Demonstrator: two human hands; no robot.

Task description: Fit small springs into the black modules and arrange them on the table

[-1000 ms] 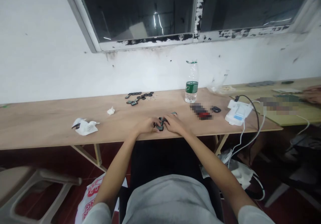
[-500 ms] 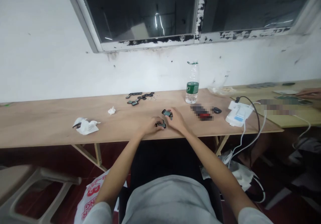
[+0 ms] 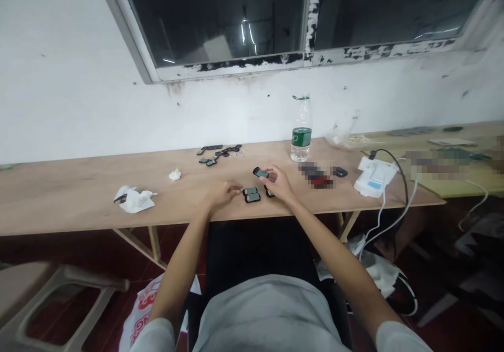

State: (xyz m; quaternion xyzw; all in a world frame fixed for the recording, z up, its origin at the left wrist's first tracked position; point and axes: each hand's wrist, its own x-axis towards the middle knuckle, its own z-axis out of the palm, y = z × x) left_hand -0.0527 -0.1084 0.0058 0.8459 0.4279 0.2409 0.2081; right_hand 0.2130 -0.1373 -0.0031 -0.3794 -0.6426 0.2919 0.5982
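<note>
My right hand (image 3: 281, 183) pinches a small black-framed piece with a teal face (image 3: 260, 172) at its fingertips, just above the table. Another such piece (image 3: 269, 192) lies partly under that hand. My left hand (image 3: 222, 193) rests on the wooden table (image 3: 79, 205) with its fingers extended, and its fingertips are close to two similar pieces (image 3: 251, 194) lying side by side. Farther back lies a scattered group of small dark pieces (image 3: 218, 153).
A water bottle (image 3: 301, 131) and pixelated objects (image 3: 316, 175) stand to the right, beside a white device (image 3: 375, 178) with cables. Crumpled tissue (image 3: 134, 198) lies left. A window (image 3: 212, 21) is above the wall. A co-worker's blurred hand (image 3: 498, 153) is at far right.
My hands have drawn apart. The left hand has moved back and left from the pieces, now separated on the table, and the right hand has moved its piece farther up and left.
</note>
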